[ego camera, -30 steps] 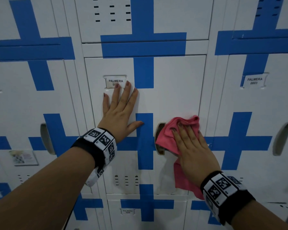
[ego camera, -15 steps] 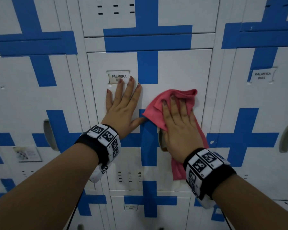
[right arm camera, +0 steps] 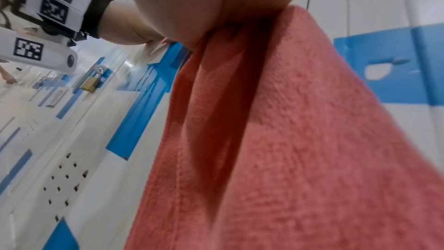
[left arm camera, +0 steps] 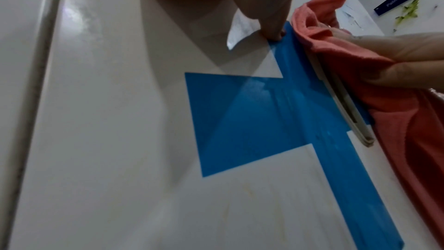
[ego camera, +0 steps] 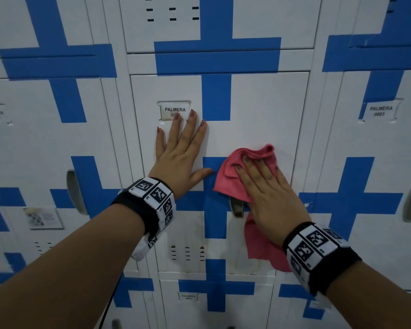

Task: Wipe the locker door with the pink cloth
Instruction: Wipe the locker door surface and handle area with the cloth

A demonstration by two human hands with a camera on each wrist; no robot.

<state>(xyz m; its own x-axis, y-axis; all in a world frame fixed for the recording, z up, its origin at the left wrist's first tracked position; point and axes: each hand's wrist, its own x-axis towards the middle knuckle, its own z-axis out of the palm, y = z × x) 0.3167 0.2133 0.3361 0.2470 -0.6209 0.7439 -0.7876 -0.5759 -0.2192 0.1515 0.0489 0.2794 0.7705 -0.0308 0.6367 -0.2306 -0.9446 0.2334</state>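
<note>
The white locker door with a blue cross carries a PALMERA name tag. My left hand lies flat on the door just below the tag, fingers straight and thumb spread toward the cross. My right hand presses the pink cloth flat against the door, right of the cross and over the handle recess. The cloth bunches above the fingertips and hangs down below the wrist. The left wrist view shows the cloth beside my left thumb. The cloth fills the right wrist view.
White lockers with blue crosses stand on both sides, above and below. The right neighbour bears a PALMERA 0003 tag. A paper label sticks to the left locker. A brass padlock hangs on a locker further left.
My right hand swept the cloth up and left across the door, then came back slightly down and right. The left hand stayed flat in the same place.
</note>
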